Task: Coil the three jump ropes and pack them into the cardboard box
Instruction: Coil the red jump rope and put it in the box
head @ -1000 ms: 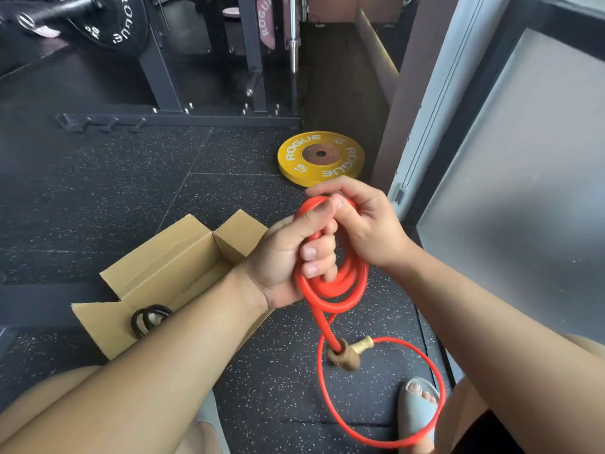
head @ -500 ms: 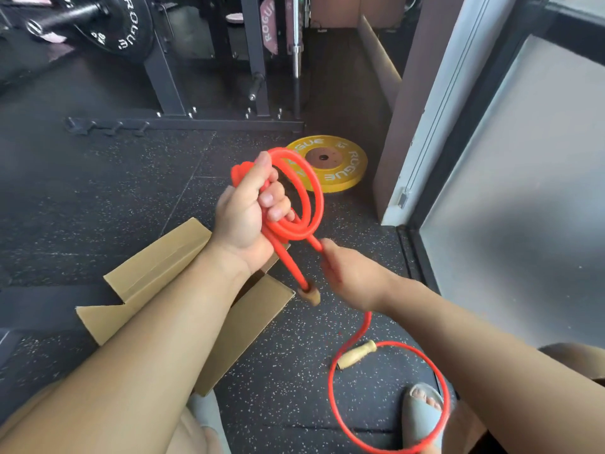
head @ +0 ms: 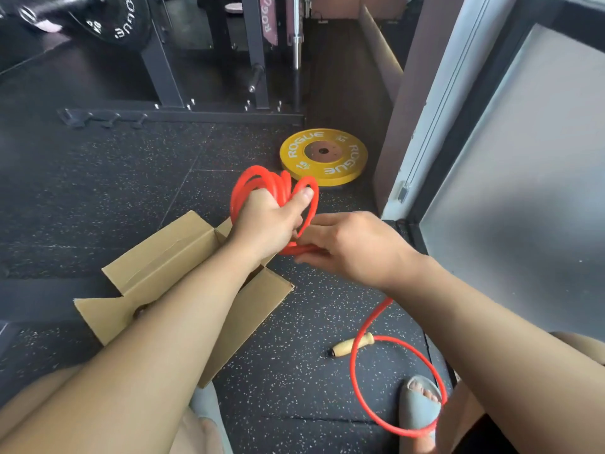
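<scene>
Floor: black speckled rubber gym matting (head: 98, 198) fills the lower view, seen from above by a seated person.
Background: black steel rack (head: 163, 80) stands at the far edge of the matting, with a black round weight plate (head: 121, 21) on a bar at upper left.
Right side: frosted glass door panel (head: 523, 178) in a dark frame.
Plate: yellow round weight plate (head: 352, 158) lies flat on the floor, beyond the hands and near the door frame.
Box: open brown cardboard box (head: 157, 267) sits on the floor at left with its flaps spread; the left forearm crosses over it and hides most of its inside.
Rope: orange-red rubber jump rope (head: 258, 181) is held up in several loops above the box's far right corner, outside the box.
Left hand: left hand (head: 265, 224) grips the bundle of loops, fingers wrapped round them, thumb pressed against one loop.
Right hand: right hand (head: 353, 247) is just beside the left, fingers closed loosely round a strand at the bottom of the coil.
Loose end: from under the right wrist the rope drops to the floor and forms one wide loop round a foot in a grey slipper (head: 420, 404).
Handle: pale wooden handle (head: 352, 345) lies on the floor, between the box and the slipper.
</scene>
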Available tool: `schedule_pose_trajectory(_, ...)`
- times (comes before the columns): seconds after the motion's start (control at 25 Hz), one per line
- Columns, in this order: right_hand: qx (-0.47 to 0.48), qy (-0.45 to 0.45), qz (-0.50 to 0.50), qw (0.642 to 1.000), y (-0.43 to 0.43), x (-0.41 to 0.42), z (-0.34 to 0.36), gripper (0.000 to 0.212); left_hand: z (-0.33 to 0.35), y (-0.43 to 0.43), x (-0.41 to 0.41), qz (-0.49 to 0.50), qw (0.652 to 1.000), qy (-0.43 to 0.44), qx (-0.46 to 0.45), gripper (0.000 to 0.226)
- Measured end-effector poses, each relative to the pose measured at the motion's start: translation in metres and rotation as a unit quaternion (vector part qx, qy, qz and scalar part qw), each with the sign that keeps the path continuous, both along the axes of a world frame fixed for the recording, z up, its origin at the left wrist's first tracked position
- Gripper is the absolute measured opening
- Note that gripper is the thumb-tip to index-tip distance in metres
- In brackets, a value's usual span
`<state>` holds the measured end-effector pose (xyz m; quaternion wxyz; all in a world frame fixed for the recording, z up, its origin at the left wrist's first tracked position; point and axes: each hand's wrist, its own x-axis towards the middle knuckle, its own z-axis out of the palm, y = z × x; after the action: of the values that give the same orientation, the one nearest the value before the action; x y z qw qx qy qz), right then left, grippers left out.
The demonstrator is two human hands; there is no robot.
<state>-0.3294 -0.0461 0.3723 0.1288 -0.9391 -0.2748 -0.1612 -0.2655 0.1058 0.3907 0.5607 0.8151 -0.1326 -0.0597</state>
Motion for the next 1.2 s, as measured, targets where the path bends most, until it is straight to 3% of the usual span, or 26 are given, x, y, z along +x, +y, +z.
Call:
schedule_pose_trajectory(0.12,0.023,-0.069,0.014,0.997,-0.010,-0.004,0.013,0.034,-0.004,0.002,-0.002,-0.088,0.994,0.031,0.064,0.050)
schedule_pose_trajectory(0.2,0.033,-0.082,0.023,0.996,-0.014,-0.009,0.020,0.044,-0.008,0.005,-0.005,-0.173,0.978,0.108,0.037,0.037)
schedule_pose_trajectory(0.28,0.057,-0.073,0.019,0.995,-0.018,-0.011,0.027,0.055,-0.006,0.005,-0.017,-0.264,0.940,0.215,0.001,0.031)
schedule_pose_trajectory(0.48,0.153,0.023,0.034,0.987,-0.031,-0.004,0.031,0.059,-0.006,-0.002,-0.027,-0.281,0.909,0.296,-0.090,0.059)
schedule_pose_trajectory(0.6,0.175,0.096,0.025,0.980,-0.037,0.002,0.018,0.055,-0.017,0.003,-0.025,-0.354,0.862,0.333,-0.144,0.052)
schedule_pose_trajectory(0.68,0.203,0.154,0.027,0.967,-0.038,0.004,0.010,0.064,-0.022,0.005,-0.024,-0.401,0.829,0.350,-0.169,0.046)
schedule_pose_trajectory(0.72,0.233,0.198,0.033,0.952,-0.037,0.003,0.007,0.071,-0.022,0.006,-0.024,-0.419,0.819,0.353,-0.170,0.045)
schedule_pose_trajectory(0.8,0.308,0.342,0.043,0.887,-0.039,0.002,0.004,0.076,-0.024,0.007,-0.024,-0.444,0.805,0.352,-0.173,0.042)
schedule_pose_trajectory(0.88,0.330,0.486,0.065,0.807,-0.048,0.002,0.004,0.065,-0.024,0.011,-0.022,-0.456,0.788,0.362,-0.198,0.043)
schedule_pose_trajectory(0.92,0.325,0.521,0.084,0.785,-0.052,0.001,0.005,0.059,-0.023,0.014,-0.020,-0.464,0.773,0.370,-0.222,0.044)
schedule_pose_trajectory(0.96,0.334,0.527,0.097,0.776,-0.056,0.001,0.004,0.057,-0.022,0.017,-0.017,-0.477,0.753,0.375,-0.255,0.044)
schedule_pose_trajectory(1.04,0.402,0.526,0.110,0.741,-0.058,0.001,-0.003,0.074,-0.019,0.022,-0.012,-0.495,0.712,0.368,-0.336,0.037)
schedule_pose_trajectory(1.12,0.498,0.541,0.146,0.662,-0.050,-0.002,-0.011,0.086,-0.015,0.024,-0.010,-0.488,0.689,0.358,-0.398,0.030)
schedule_pose_trajectory(1.2,0.578,0.534,0.191,0.587,-0.036,-0.004,-0.015,0.076,-0.013,0.024,-0.011,-0.461,0.701,0.340,-0.425,0.026)
